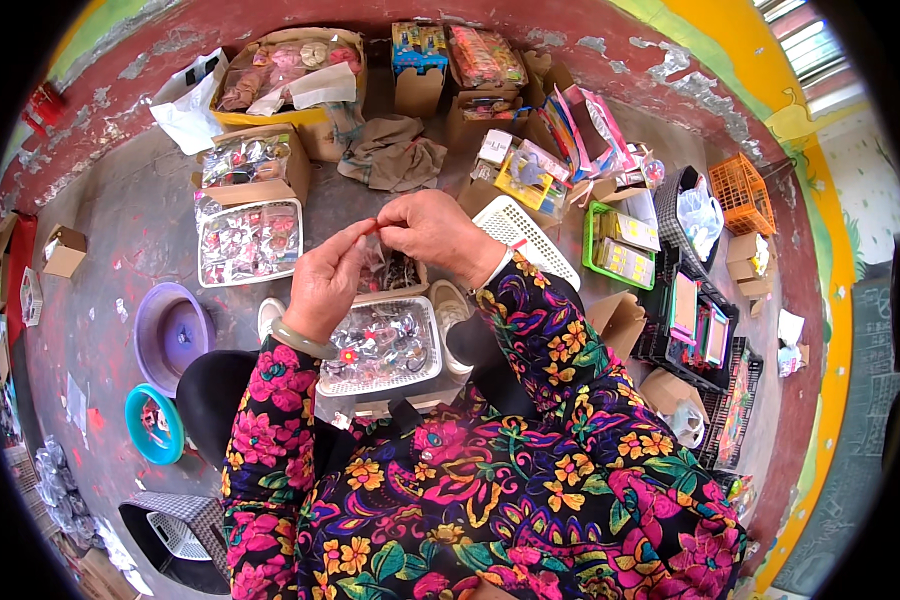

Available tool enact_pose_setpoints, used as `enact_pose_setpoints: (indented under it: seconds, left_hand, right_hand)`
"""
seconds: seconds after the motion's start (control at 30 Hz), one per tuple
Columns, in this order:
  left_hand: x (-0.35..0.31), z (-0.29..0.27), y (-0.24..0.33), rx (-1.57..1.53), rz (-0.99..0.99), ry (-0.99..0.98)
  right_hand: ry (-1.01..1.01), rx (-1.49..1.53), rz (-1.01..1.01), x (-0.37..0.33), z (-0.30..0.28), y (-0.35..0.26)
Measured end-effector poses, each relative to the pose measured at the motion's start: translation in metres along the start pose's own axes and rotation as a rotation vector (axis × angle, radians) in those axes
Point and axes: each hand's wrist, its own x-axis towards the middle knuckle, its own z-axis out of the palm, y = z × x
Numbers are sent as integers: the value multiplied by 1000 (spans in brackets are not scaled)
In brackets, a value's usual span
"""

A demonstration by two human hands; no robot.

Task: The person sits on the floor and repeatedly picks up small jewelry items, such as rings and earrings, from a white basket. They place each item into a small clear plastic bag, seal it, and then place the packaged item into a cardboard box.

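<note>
In front of my chest, both hands are closed with fingertips nearly meeting. My left hand point(320, 285), with a pale bangle at its wrist, pinches the top edge of a small clear plastic bag point(374, 262). My right hand point(438, 232) pinches the same edge from the other side; what is in the bag is hard to make out. Below them, between my feet, a white plastic basket point(380, 386) holds several clear bags of small hair accessories. An open cardboard box point(390, 294) with dark small items stands just behind that basket, partly hidden by my hands.
Another white basket point(251, 281) of bagged items stands left of my hands. A purple basin point(162, 335) and a teal basin point(133, 427) are farther left. To the right lie an upturned-looking white basket point(530, 240), a green basket point(590, 240) and black crates point(705, 375). A brown cloth point(395, 152) lies ahead.
</note>
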Motion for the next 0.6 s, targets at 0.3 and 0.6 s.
enact_pose_setpoints:
  seconds: [0.3, 0.6]
  left_hand:
    - [0, -1, 5, -51, 19, -12]
    - [-2, -2, 7, -233, -82, -78]
  right_hand:
    - [-196, 239, 42, 0, -12, 3]
    - [-153, 393, 17, 0, -5, 11]
